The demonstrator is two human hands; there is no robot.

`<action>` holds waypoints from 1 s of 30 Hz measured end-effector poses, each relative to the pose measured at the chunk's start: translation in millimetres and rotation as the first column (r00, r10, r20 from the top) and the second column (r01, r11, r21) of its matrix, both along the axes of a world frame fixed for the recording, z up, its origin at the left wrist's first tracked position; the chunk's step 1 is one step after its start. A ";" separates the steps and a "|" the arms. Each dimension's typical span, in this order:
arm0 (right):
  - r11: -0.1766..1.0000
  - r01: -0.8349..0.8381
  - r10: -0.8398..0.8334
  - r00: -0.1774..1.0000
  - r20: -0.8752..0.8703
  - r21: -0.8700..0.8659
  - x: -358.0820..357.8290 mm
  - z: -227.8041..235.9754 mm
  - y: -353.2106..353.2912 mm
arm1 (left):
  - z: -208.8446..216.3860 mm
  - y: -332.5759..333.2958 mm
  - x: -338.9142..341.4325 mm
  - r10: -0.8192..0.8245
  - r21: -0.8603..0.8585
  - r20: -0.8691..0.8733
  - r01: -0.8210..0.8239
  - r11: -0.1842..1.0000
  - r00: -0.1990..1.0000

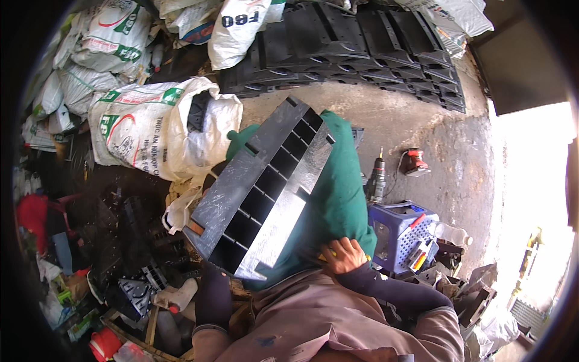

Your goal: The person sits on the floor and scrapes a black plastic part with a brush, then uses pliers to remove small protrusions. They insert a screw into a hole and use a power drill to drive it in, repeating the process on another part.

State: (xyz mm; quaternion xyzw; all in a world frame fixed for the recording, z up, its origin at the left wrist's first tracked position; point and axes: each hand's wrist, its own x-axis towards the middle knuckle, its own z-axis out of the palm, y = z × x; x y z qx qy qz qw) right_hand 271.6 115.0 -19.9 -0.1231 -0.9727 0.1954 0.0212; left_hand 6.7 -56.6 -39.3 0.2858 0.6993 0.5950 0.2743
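A long black plastic panel (pixel 241 187), with a row of square openings along its middle, lies slanted across my lap over the green trousers (pixel 345 181). My left hand (pixel 196 228) grips its near left end. Only a bit of that hand shows at the panel's edge; the rest is hidden beneath. My right hand (pixel 345 256) rests on my right thigh, beside the panel's near end. Its fingers are curled closed around something with a little yellow showing, too covered to name.
On the right stand a blue plastic basket stool (pixel 386 232) with tools, a cordless drill (pixel 377 178) and a red sander (pixel 415 163). Black panels (pixel 338 51) are stacked at the back. A white sack (pixel 142 130) lies at left, near piled sacks and clutter.
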 end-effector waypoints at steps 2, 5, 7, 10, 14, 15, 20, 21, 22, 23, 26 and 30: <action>0.998 -0.023 0.022 0.999 0.024 0.056 10.9 -12.2 -7.5 | 1.5 -13.3 -10.0 0.046 0.026 -0.106 -0.044 0.999 0.993; 0.997 -0.065 0.062 0.996 0.062 0.044 18.4 -23.9 -9.6 | 1.7 -26.8 -16.1 0.091 0.054 -0.205 -0.081 0.995 0.974; 0.997 -0.073 0.073 0.994 0.077 -0.002 18.2 -22.1 -5.3 | 0.9 -32.5 -16.7 0.108 0.070 -0.243 -0.094 0.993 0.964; 0.942 -0.028 0.046 0.998 0.044 -0.335 9.4 -5.6 6.5 | -0.3 -38.2 -15.3 0.123 0.083 -0.277 -0.104 0.991 0.953; 0.541 0.172 -0.015 0.981 0.195 -0.823 -14.1 28.9 46.4 | -0.3 -42.3 -13.0 0.129 0.093 -0.310 -0.105 0.990 0.942; 0.215 0.249 -0.145 0.964 0.221 -0.944 -22.8 36.7 46.9 | -0.7 -42.3 -12.1 0.131 0.095 -0.314 -0.106 0.990 0.940; 0.323 0.106 -0.177 0.983 0.050 -0.940 -81.4 57.8 33.9 | -2.3 -37.1 -10.0 0.114 0.112 -0.344 -0.080 0.990 0.932; 0.476 0.038 -0.151 0.988 -0.039 -0.879 -93.2 58.5 29.8 | -1.8 -36.2 -10.7 0.110 0.115 -0.353 -0.074 0.991 0.929; 0.485 0.076 -0.122 0.992 0.019 -0.871 -101.2 59.6 29.8 | -1.9 -34.9 -10.6 0.110 0.117 -0.359 -0.072 0.991 0.927; 0.497 0.113 -0.092 0.993 0.078 -0.860 -108.0 59.6 31.5 | -1.7 -33.9 -11.7 0.109 0.118 -0.365 -0.071 0.990 0.925; 0.470 0.143 -0.042 0.989 0.140 -0.871 -122.1 56.2 32.0 | -0.9 -30.8 -14.3 0.097 0.126 -0.384 -0.052 0.991 0.918; 0.504 0.093 -0.062 0.995 0.072 -0.858 -131.0 49.3 28.9 | 0.4 -21.7 -17.6 0.080 0.139 -0.419 -0.024 0.990 0.904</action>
